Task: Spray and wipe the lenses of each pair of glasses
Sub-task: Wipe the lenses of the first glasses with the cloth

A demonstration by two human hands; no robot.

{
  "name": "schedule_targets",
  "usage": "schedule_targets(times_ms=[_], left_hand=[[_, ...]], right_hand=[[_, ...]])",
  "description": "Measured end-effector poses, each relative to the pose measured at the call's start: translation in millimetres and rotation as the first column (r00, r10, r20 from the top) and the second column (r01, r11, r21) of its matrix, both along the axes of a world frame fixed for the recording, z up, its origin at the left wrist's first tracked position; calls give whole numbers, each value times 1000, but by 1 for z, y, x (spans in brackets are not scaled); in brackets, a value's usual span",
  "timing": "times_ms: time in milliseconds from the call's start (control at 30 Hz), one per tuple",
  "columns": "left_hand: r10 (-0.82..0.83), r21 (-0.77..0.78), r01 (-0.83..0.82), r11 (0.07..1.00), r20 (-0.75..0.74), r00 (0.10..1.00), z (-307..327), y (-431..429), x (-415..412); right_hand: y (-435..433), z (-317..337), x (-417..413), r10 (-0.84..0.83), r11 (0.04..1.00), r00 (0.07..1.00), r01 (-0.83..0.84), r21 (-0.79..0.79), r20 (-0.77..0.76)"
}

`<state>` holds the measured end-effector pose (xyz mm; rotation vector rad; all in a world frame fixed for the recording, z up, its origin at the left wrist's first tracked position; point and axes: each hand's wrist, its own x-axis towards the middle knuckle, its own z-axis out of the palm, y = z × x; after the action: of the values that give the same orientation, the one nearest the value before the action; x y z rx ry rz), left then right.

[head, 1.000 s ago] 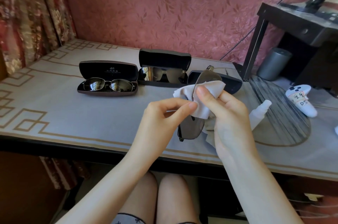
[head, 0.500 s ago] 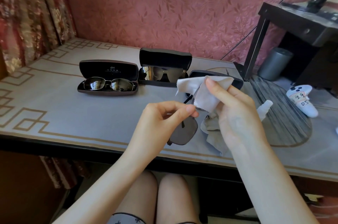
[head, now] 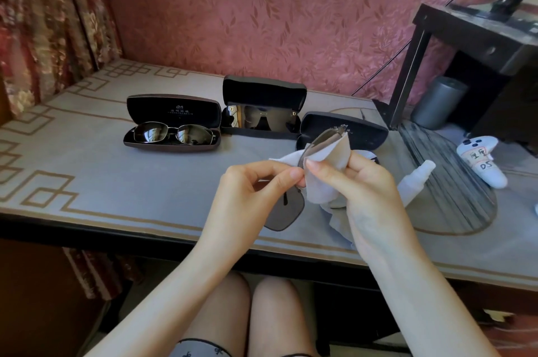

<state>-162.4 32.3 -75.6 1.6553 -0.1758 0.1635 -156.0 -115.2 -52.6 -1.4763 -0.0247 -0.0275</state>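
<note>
The cloth (head: 329,158) (folded now) has moved onto the upper lens (head: 321,139).

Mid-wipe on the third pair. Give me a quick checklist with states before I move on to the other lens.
1. Glasses held firmly: left hand pinches the sunglasses near the bridge: ok.
2. Cloth on lens: right hand folds the cloth around the upper lens: ok.
3. Lower lens free to wipe next: uncovered, hanging below the left hand: ok.
4. Upper lens clean: covered by cloth, cannot tell.
5. Spray bottle in reach: lying on the table right of the hands: ok.
6. Empty case open for return: ok.
</note>
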Motion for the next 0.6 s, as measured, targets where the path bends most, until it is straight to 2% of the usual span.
schedule_targets(times_ms=[267, 433, 600], left_hand=[[-24, 15, 24, 1000, -30, 999, 2, -3, -3], [-22, 33, 22, 999, -27, 999, 4, -3, -4], [-19, 6, 19, 1000, -12, 1000, 2, -4, -4]], right_hand=[[-2, 14, 12, -82, 997, 997, 82, 5, 2], [8, 13, 14, -106, 991, 993, 109, 77, -45], [11, 11, 13, -133, 989, 991, 132, 62, 11]])
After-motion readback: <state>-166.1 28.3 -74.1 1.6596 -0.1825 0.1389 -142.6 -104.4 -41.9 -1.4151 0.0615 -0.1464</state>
